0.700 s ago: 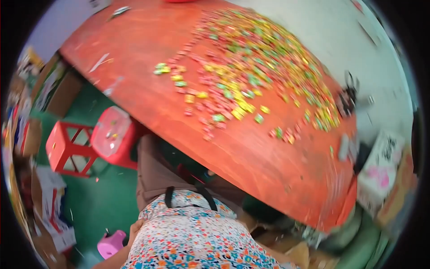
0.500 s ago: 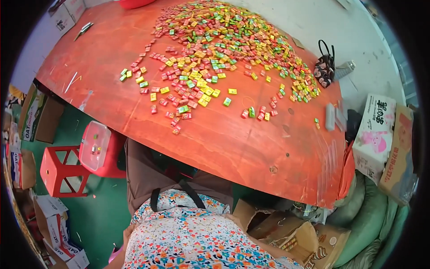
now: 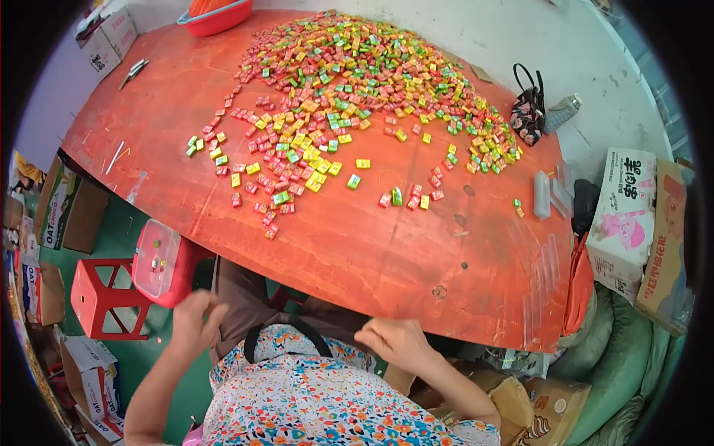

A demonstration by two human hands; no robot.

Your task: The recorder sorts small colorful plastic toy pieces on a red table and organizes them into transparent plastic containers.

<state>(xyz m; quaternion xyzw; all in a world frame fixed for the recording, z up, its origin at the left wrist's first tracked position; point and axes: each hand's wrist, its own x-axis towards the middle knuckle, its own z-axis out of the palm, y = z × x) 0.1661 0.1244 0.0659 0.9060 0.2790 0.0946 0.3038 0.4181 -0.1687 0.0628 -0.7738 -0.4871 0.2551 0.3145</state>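
My left hand [image 3: 198, 321] is raised beside my lap on the left, its fingers curled in and nothing showing in them. On the other side, my right hand [image 3: 396, 342] hovers near the table's front edge, also curled, the thumb close to the fingers, with nothing visible in it. Neither hand touches the red table [image 3: 357, 253]. Across its far half spreads a large heap of small wrapped packets [image 3: 349, 67] in red, yellow and green. Looser packets [image 3: 297, 167] lie scattered toward me. A black strap [image 3: 316, 338] loops over my flowered top [image 3: 297, 398].
A red stool [image 3: 111, 297] and a pink tub with a clear lid [image 3: 158, 260] stand at the left. Cartons [image 3: 621, 223] and green sacks [image 3: 613, 357] crowd the right. A handbag [image 3: 528, 115], a bottle [image 3: 563, 111] and a red basin [image 3: 216, 18] sit along the far side.
Both hands have come up and forward from beside my hips, one on each side of my lap. The view has shifted slightly, showing more of the red basin. The packets look unmoved.
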